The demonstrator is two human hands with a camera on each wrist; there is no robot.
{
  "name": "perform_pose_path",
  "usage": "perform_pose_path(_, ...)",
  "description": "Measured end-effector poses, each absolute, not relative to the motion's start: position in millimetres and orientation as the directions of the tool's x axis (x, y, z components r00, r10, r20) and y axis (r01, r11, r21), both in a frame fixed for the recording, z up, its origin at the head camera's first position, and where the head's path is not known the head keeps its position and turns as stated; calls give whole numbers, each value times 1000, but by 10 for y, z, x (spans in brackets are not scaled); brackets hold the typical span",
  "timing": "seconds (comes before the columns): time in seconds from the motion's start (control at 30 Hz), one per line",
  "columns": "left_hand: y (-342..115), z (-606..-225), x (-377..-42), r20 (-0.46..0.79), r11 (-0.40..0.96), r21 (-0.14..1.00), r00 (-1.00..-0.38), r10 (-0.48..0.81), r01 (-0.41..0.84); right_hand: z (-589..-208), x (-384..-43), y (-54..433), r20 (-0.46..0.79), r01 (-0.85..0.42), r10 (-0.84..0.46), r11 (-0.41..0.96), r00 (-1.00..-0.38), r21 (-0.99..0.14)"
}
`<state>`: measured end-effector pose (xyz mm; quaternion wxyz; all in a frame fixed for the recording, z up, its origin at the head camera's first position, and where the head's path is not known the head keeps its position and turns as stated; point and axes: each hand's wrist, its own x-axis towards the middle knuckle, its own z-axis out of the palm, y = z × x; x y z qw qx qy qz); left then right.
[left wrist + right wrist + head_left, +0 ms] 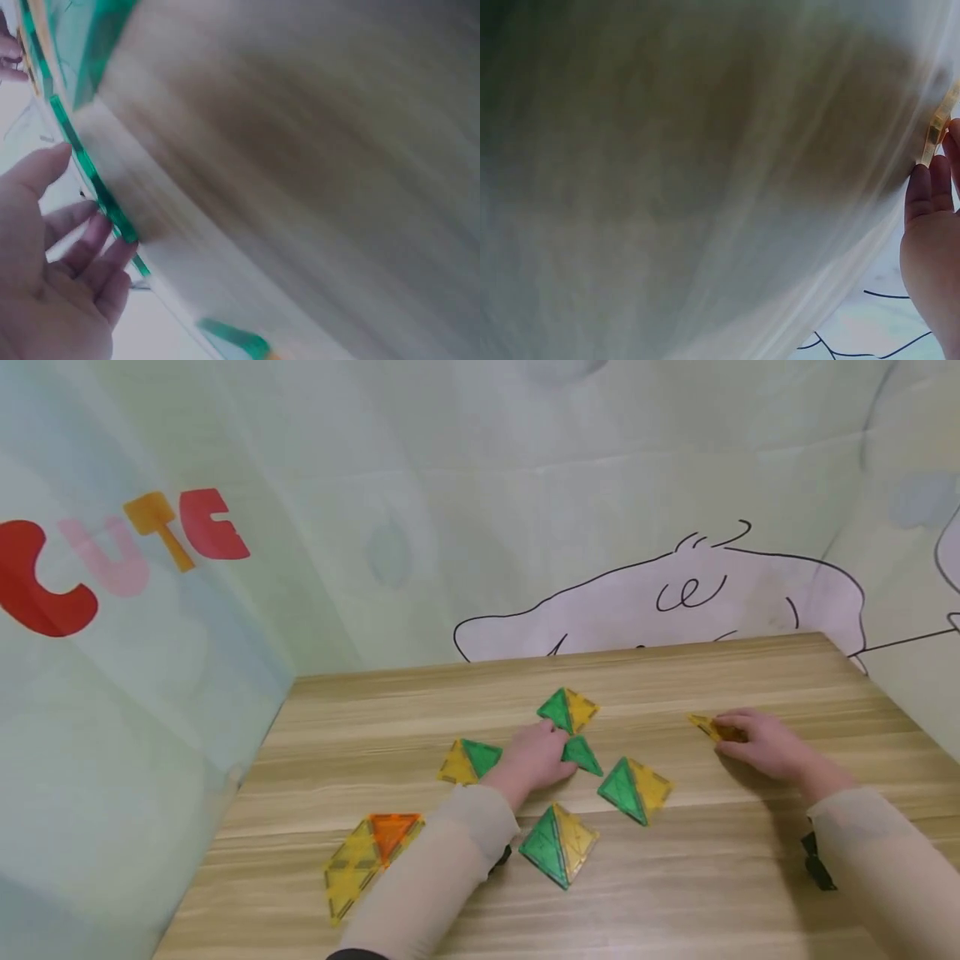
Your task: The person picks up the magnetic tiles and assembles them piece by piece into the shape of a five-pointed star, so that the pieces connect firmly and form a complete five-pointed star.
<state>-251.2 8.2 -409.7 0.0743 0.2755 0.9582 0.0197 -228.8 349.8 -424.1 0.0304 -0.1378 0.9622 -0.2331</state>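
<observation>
My left hand [534,756] is at the middle of the table, with thumb and curled fingers on a green triangular magnetic tile [582,755]. In the left wrist view that green tile is seen edge-on beside the fingertips [127,244]. Farther right, my right hand [765,745] holds a yellow triangular magnetic tile [703,725] by its side, low over the wood; part of it is hidden by the fingers. Around the left hand lie green-and-yellow pairs: one behind [567,710], one to the left [467,762], one to the right [636,790] and one in front [559,845].
Several yellow tiles [351,868] and an orange triangle [393,833] lie joined at the front left, partly behind the left sleeve. The wooden table [720,885] meets a printed cloth backdrop [360,527] at its back and left edges.
</observation>
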Motion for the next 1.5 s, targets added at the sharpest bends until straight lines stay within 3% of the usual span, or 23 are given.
perform_pose_path(0.27,-73,-4128,-2635,-122,782,256,-783,610,569,-4229,-2261,3557,-16,-220,-257,854,-966,-472)
perform_pose_path(0.63,33,-4146,-2662,-163,743,196,-726,668,640,-4224,-2220,3586,-15,-256,-300,837,-954,-483)
perform_pose_path(0.93,403,-4085,-2582,-212,799,225,-772,599,558,-4211,-2250,3535,-43,-239,-296,842,-954,-484)
perform_pose_path(1.37,683,-4051,-2780,-273,789,398,-761,589,468,-4220,-2282,3320,-60,-232,-314,803,-947,-549)
perform_pose_path(1.5,770,-4033,-2794,-302,782,401,-737,605,477,-4234,-2305,3258,-75,-216,-313,790,-947,-573)
